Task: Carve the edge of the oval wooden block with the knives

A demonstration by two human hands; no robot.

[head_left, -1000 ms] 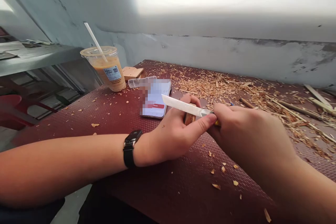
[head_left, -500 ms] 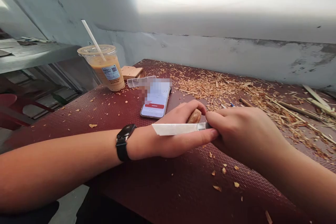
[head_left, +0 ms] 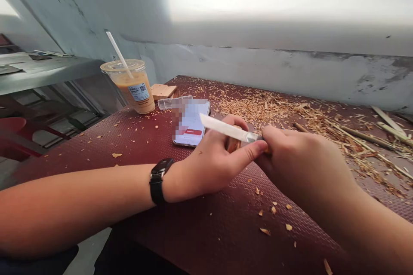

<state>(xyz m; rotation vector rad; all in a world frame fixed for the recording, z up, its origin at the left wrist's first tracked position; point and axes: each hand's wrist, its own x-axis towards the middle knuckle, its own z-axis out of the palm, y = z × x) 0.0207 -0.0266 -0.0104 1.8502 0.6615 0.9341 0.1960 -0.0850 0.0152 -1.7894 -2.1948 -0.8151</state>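
- The left hand (head_left: pixel 206 167) is curled around a small brown wooden piece (head_left: pixel 231 144), which is mostly hidden by the fingers; its thumb is extended to the base of the blade, close to the right hand.
- The right hand (head_left: pixel 303 163) is closed in a fist about the handle of a knife (head_left: pixel 226 129); a bit of yellow is seen below the grip.
- The blade is pointed leftward and tilted slightly up, across the front of the wooden piece; whether the two are in contact cannot be told.
- A black watch (head_left: pixel 158 182) is worn on the left wrist.
- A phone (head_left: pixel 193 137), screen lit and partly pixelated, is laid on the dark red desk (head_left: pixel 135 146) just beyond the left hand.
- Behind the phone, a clear plastic case (head_left: pixel 166 103) and a wooden block (head_left: pixel 163 91) are placed near a lidded drink cup (head_left: pixel 143 106) fitted with a white straw (head_left: pixel 118 51).
- Wood shavings (head_left: pixel 258 109) are heaped toward the wall (head_left: pixel 226 62); sticks (head_left: pixel 368 136) are strewn at far right.
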